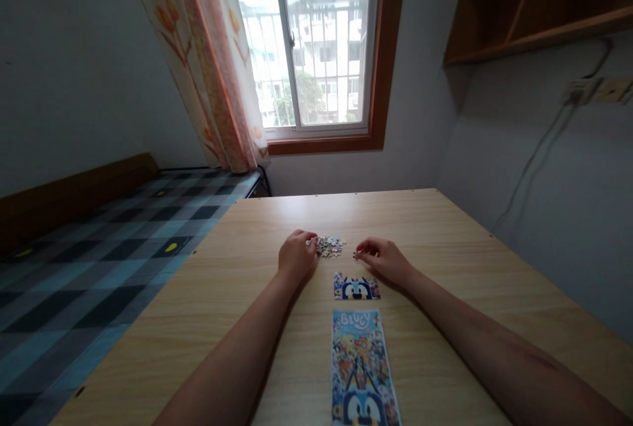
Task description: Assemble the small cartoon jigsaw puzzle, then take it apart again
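A small heap of loose jigsaw puzzle pieces [331,246] lies on the wooden table. At its left edge is my left hand [298,254], fingers curled in against the pieces; what they close on is too small to make out. To the right of the heap, my right hand [386,260] pinches a single small jigsaw piece [355,256] between thumb and finger. Nearer to me is a joined section of the puzzle [357,288] showing a blue dog's face, its upper edge uneven. Below it lies a printed picture sheet [363,366] with "Bluey" lettering and the same blue face.
The pale wooden table [237,340] reaches toward the window [321,43]. On the left stands a bed with a checked cover [99,261], and a flowered curtain [198,50] hangs above it. A shelf [534,30] and a wall socket [581,91] with a cable are at right.
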A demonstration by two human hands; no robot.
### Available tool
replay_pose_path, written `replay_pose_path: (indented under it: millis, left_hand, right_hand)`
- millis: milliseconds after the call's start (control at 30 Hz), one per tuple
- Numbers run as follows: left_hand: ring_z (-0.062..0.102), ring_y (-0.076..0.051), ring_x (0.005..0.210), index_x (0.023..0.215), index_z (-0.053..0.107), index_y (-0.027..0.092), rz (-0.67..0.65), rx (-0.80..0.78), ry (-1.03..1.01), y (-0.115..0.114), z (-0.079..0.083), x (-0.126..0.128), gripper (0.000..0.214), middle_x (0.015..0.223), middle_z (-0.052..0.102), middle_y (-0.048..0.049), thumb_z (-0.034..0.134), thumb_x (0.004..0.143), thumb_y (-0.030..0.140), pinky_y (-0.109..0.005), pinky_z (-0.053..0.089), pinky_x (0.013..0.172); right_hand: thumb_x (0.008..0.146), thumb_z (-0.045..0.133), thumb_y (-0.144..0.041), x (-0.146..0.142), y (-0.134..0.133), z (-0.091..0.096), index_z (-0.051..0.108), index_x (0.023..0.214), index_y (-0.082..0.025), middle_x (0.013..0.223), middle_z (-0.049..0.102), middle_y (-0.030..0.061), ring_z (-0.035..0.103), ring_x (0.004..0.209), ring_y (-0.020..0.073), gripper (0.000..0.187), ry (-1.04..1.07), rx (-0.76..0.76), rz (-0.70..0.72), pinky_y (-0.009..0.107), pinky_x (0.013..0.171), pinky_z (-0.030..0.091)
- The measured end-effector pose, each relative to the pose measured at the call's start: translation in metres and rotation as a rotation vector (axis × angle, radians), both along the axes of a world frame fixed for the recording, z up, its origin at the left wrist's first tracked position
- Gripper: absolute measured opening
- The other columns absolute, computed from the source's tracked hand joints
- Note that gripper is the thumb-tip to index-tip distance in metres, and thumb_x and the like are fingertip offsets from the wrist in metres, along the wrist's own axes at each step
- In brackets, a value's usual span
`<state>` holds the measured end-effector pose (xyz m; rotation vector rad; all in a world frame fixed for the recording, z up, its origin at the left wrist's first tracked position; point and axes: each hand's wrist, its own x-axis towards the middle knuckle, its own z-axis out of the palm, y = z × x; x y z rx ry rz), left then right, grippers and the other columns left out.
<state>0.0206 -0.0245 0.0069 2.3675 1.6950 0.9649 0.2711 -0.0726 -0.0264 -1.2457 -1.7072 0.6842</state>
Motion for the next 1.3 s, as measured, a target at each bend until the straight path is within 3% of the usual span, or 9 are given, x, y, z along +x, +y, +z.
replay_pose_path:
  millis: [100, 267, 467, 767, 900, 1033, 1133, 1300]
  left_hand:
    - [0.066, -0.020, 0.090, 0.101, 0.076, 0.020, -0.122, 0.126, 0.029, -0.008, 0.003, 0.005, 0.021, 0.101, 0.071, -0.0060, 0.058, 0.093, 0.029, -0.032, 0.052, 0.084]
    - [0.063, -0.021, 0.098, 0.111, 0.072, 0.023, -0.459, 0.248, 0.174, -0.027, 0.005, 0.023, 0.023, 0.105, 0.070, -0.0067, 0.063, 0.092, 0.033, -0.036, 0.052, 0.090]
    - [0.063, -0.022, 0.099, 0.108, 0.070, 0.022, -0.558, 0.281, 0.251, -0.036, 0.007, 0.032, 0.021, 0.105, 0.069, -0.0069, 0.059, 0.095, 0.035, -0.039, 0.051, 0.091]
    - [0.063, -0.022, 0.098, 0.107, 0.070, 0.022, -0.545, 0.282, 0.267, -0.034, 0.007, 0.031, 0.021, 0.105, 0.069, -0.0065, 0.064, 0.092, 0.035, -0.036, 0.052, 0.088]
    - [0.063, -0.022, 0.096, 0.106, 0.071, 0.023, -0.303, 0.270, 0.162, -0.020, 0.005, 0.017, 0.017, 0.101, 0.069, -0.0057, 0.065, 0.091, 0.029, -0.034, 0.053, 0.086]
    - [0.062, -0.023, 0.097, 0.107, 0.072, 0.022, -0.104, 0.222, 0.076, 0.000, 0.001, -0.002, 0.020, 0.102, 0.070, -0.0066, 0.066, 0.089, 0.027, -0.036, 0.052, 0.090]
    - [0.061, -0.024, 0.097, 0.106, 0.073, 0.022, -0.108, 0.204, 0.096, 0.004, -0.001, -0.006, 0.020, 0.102, 0.069, -0.0072, 0.063, 0.090, 0.026, -0.038, 0.051, 0.092]
    - [0.059, -0.025, 0.100, 0.118, 0.071, 0.026, -0.255, 0.207, 0.203, -0.005, -0.001, 0.004, 0.033, 0.111, 0.067, -0.0078, 0.060, 0.088, 0.017, -0.041, 0.049, 0.090]
  right_hand:
    - [0.077, 0.072, -0.036, -0.004, 0.002, -0.001, 0.071, 0.084, -0.017, 0.077, 0.071, 0.0046, 0.062, 0.070, 0.0167, 0.020, 0.113, -0.033, 0.030, 0.029, 0.066, 0.047]
    - [0.068, 0.081, -0.044, -0.008, 0.000, 0.002, 0.064, 0.077, -0.017, 0.071, 0.065, 0.0008, 0.058, 0.066, 0.0146, 0.033, 0.341, -0.123, 0.104, 0.028, 0.061, 0.045]
    - [0.062, 0.086, -0.046, -0.011, -0.004, 0.006, 0.059, 0.073, -0.018, 0.067, 0.061, -0.0021, 0.055, 0.062, 0.0121, 0.041, 0.465, -0.218, 0.188, 0.026, 0.059, 0.043]
    - [0.066, 0.084, -0.047, -0.009, -0.004, 0.005, 0.060, 0.079, -0.018, 0.069, 0.061, -0.0019, 0.054, 0.062, 0.0124, 0.039, 0.442, -0.238, 0.208, 0.026, 0.059, 0.042]
    - [0.074, 0.076, -0.041, -0.007, -0.003, 0.005, 0.066, 0.087, -0.017, 0.073, 0.062, 0.0000, 0.053, 0.065, 0.0129, 0.029, 0.281, -0.196, 0.161, 0.026, 0.060, 0.042]
    - [0.076, 0.070, -0.033, -0.009, -0.006, 0.004, 0.067, 0.083, -0.016, 0.074, 0.064, 0.0014, 0.053, 0.065, 0.0132, 0.019, 0.178, -0.234, 0.173, 0.026, 0.059, 0.041]
    - [0.078, 0.065, -0.029, -0.012, -0.010, 0.006, 0.069, 0.082, -0.017, 0.070, 0.065, 0.0009, 0.054, 0.062, 0.0139, 0.013, 0.067, -0.212, 0.196, 0.026, 0.057, 0.041]
    - [0.080, 0.062, -0.023, -0.012, -0.012, 0.010, 0.072, 0.081, -0.019, 0.072, 0.068, 0.0012, 0.058, 0.066, 0.0150, 0.011, -0.150, -0.076, 0.216, 0.025, 0.060, 0.042]
